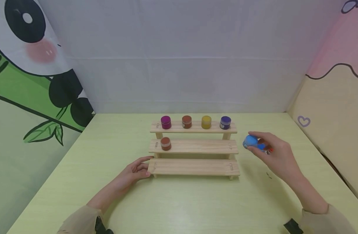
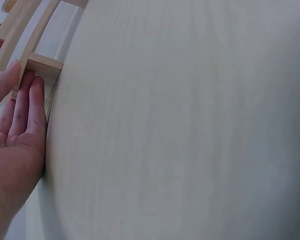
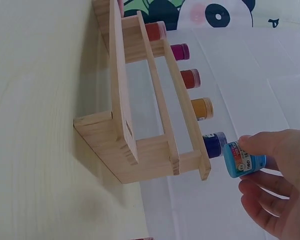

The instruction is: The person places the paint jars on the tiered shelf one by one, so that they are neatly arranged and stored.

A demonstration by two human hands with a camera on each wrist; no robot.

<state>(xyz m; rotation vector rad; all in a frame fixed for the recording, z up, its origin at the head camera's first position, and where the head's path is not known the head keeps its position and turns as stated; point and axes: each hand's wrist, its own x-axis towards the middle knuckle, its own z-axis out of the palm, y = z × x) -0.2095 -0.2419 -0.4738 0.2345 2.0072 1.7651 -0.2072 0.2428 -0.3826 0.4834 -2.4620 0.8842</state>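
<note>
A three-step wooden rack (image 1: 193,166) stands on the table. My left hand (image 1: 135,170) grips the left end of its lowest step, the thumb at the front edge. In the left wrist view the other fingers (image 2: 36,107) reach under the board beside the end support. My right hand (image 1: 276,156) pinches a light blue paint jar (image 1: 250,141) between thumb and fingers, held in the air off the rack's right end. The jar (image 3: 242,160) lies tilted, and its printed label shows in the right wrist view.
Along the top step stand a magenta jar (image 1: 165,122), a reddish-brown jar (image 1: 186,122), a yellow jar (image 1: 206,122) and a dark blue jar (image 1: 225,122). Another reddish-brown jar (image 1: 165,144) is at the middle step's left end. A pale wall cloth (image 1: 196,81) hangs behind the table.
</note>
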